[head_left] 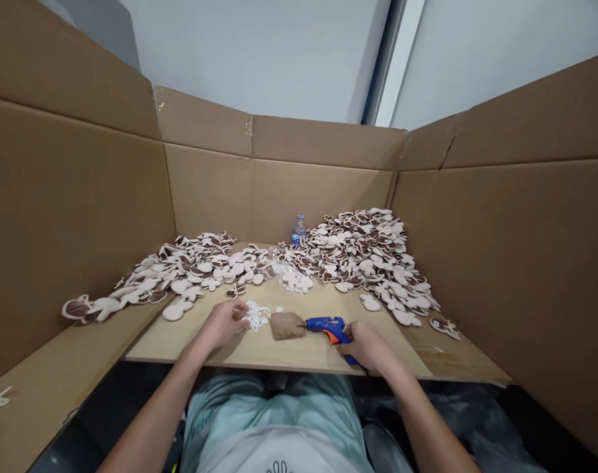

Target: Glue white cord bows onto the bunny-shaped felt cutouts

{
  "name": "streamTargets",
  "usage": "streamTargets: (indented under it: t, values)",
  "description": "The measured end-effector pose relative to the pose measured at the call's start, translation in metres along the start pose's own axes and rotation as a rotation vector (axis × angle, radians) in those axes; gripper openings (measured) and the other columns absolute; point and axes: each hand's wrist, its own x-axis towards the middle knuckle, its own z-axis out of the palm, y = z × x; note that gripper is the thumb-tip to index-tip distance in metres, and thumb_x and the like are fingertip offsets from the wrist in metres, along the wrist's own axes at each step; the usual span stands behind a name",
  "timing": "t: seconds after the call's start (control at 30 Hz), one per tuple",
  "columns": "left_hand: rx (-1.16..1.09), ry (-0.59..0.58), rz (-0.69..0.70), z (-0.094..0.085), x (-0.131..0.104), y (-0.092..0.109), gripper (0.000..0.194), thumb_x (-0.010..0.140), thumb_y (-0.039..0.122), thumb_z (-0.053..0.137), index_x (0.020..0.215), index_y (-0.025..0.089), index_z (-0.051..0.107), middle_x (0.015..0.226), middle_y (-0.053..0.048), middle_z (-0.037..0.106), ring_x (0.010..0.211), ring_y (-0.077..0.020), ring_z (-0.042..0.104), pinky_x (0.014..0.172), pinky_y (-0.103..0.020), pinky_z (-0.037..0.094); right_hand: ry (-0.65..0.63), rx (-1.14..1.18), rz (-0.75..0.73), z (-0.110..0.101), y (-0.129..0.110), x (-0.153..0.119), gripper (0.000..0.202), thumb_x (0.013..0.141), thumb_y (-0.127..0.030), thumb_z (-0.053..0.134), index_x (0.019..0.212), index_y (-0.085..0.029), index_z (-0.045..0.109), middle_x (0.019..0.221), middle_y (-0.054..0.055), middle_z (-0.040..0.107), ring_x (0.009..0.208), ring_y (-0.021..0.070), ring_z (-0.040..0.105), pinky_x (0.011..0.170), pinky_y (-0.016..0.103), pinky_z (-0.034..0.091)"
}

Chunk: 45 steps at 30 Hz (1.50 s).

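Note:
My left hand (226, 322) is at the left side of a small heap of white bow-like pieces (256, 315), its thumb and fingers curled together in a pinch. What sits between those fingertips is too small to make out. Wrapped round the handle of a blue glue gun (325, 324) with an orange trigger is my right hand (363, 343). The gun lies level and points left, its nozzle at the right edge of a brown pad (286, 326). A small white bit (279, 309) lies just behind the pad.
Brown-and-white rabbit-shaped pieces are heaped in a left pile (195, 266) and a taller right pile (368, 253). A water bottle (299, 231) stands between them at the back. Tall cardboard walls (323, 184) enclose the wooden board (220, 355) on three sides.

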Motion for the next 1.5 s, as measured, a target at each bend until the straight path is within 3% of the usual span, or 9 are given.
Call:
streamTargets:
  t: [0.17,0.3,0.63,0.77,0.97,1.13,1.23,1.33,1.5]
  values:
    - [0.114,0.123,0.008,-0.012,0.008,-0.019,0.032,0.084,0.017,0.051,0.113,0.011,0.062,0.122,-0.018,0.064,0.117,-0.0307,0.056,0.103,-0.041,0.039,0.026,0.009,-0.009,0.004,0.004,0.004,0.007,0.065,-0.012,0.065,0.062,-0.017,0.061,0.061,0.004,0.066,0.057,0.0165,0.060,0.048,0.024,0.029]
    - [0.156,0.110,0.047,-0.011,0.025,-0.026,0.039,0.084,0.017,0.055,0.121,0.010,0.058,0.130,-0.019,0.059,0.123,-0.0300,0.052,0.106,-0.037,0.035,0.058,0.038,-0.027,0.003,0.008,0.008,0.008,0.067,-0.017,0.065,0.061,-0.017,0.060,0.059,0.003,0.065,0.056,0.0162,0.058,0.048,0.024,0.029]
    - [0.039,0.088,-0.144,0.005,0.074,-0.022,0.013,0.083,0.026,0.066,0.080,0.014,0.063,0.087,-0.007,0.069,0.087,-0.0214,0.063,0.085,-0.039,0.047,0.146,0.286,-0.042,-0.006,-0.001,0.004,0.016,0.067,-0.023,0.065,0.057,-0.021,0.052,0.051,-0.003,0.056,0.050,0.0141,0.050,0.047,0.025,0.031]
    - [-0.141,0.151,-0.144,0.001,0.061,-0.016,0.011,0.070,0.016,0.071,0.072,0.017,0.060,0.077,-0.005,0.067,0.084,-0.0231,0.064,0.077,-0.032,0.048,0.147,0.483,-0.056,-0.005,0.001,0.006,0.013,0.062,-0.023,0.063,0.057,-0.021,0.051,0.049,-0.004,0.052,0.048,0.0129,0.047,0.047,0.025,0.030]
    - [-0.424,0.273,-0.071,-0.004,0.028,0.017,0.034,0.068,0.025,0.074,0.097,0.020,0.056,0.104,-0.010,0.066,0.105,-0.0250,0.062,0.075,-0.029,0.049,0.090,0.676,-0.149,-0.004,-0.006,0.005,0.014,0.065,-0.029,0.052,0.077,-0.021,0.051,0.054,-0.004,0.057,0.051,0.0149,0.056,0.053,0.026,0.043]
    - [-0.705,0.084,-0.009,-0.007,-0.004,0.057,0.028,0.065,0.030,0.076,0.087,0.018,0.064,0.088,-0.004,0.070,0.081,-0.0203,0.066,0.072,-0.029,0.049,0.067,0.970,-0.201,-0.008,-0.018,-0.008,0.032,0.065,-0.033,0.058,0.092,-0.023,0.044,0.062,-0.006,0.059,0.048,0.0139,0.056,0.044,0.023,0.041]
    - [-0.831,-0.006,-0.032,-0.009,-0.019,0.073,0.037,0.068,0.033,0.074,0.100,0.018,0.065,0.074,0.000,0.067,0.070,-0.0168,0.062,0.065,-0.027,0.046,0.168,0.911,-0.242,-0.012,-0.023,-0.016,0.033,0.068,-0.034,0.059,0.096,-0.022,0.046,0.073,-0.003,0.063,0.047,0.0108,0.052,0.041,0.021,0.037]
    - [-0.838,0.009,-0.085,-0.008,-0.027,0.080,0.039,0.066,0.027,0.074,0.101,0.020,0.059,0.060,0.007,0.057,0.058,-0.0129,0.055,0.055,-0.023,0.038,0.267,0.811,-0.357,-0.017,-0.026,-0.024,0.036,0.070,-0.036,0.062,0.100,-0.019,0.051,0.094,0.006,0.068,0.073,0.0172,0.064,0.061,0.027,0.051]
    - [-0.891,0.017,-0.042,-0.004,-0.030,0.083,0.015,0.070,0.020,0.067,0.083,0.018,0.060,0.082,-0.002,0.067,0.078,-0.0164,0.063,0.069,-0.025,0.046,0.318,0.675,-0.426,-0.020,-0.031,-0.035,0.043,0.076,-0.043,0.066,0.109,-0.017,0.057,0.101,0.010,0.071,0.089,0.0241,0.066,0.077,0.033,0.053]
